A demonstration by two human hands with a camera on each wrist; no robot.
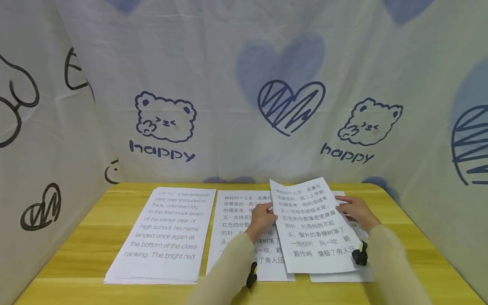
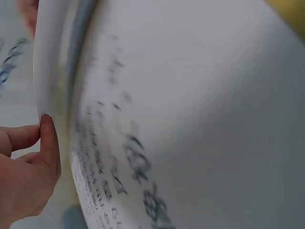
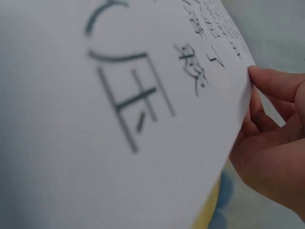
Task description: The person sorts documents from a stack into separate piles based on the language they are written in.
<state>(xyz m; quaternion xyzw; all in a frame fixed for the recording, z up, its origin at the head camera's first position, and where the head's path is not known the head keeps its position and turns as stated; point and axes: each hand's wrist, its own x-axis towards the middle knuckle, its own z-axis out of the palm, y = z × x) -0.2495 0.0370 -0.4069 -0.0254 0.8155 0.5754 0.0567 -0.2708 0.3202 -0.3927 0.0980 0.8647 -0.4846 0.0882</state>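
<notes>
A sheet of paper (image 1: 310,228) printed with Chinese text is raised upright between both hands, slightly bowed. My left hand (image 1: 262,221) pinches its left edge between thumb and fingers, as the left wrist view also shows at the hand (image 2: 28,171). Its right edge is pinched by my right hand (image 1: 358,212), thumb on the printed face in the right wrist view. Under my left forearm lies a sheet with the same Chinese text (image 1: 228,262). Behind the raised sheet, more white paper (image 1: 339,277) lies on the table, mostly hidden.
On the left of the yellow wood-grain table (image 1: 76,262) lies a stack of paper with English text (image 1: 164,228). A white curtain (image 1: 228,127) with bears and hearts hangs behind the table and along its sides. Small black devices (image 1: 360,253) are strapped at both wrists.
</notes>
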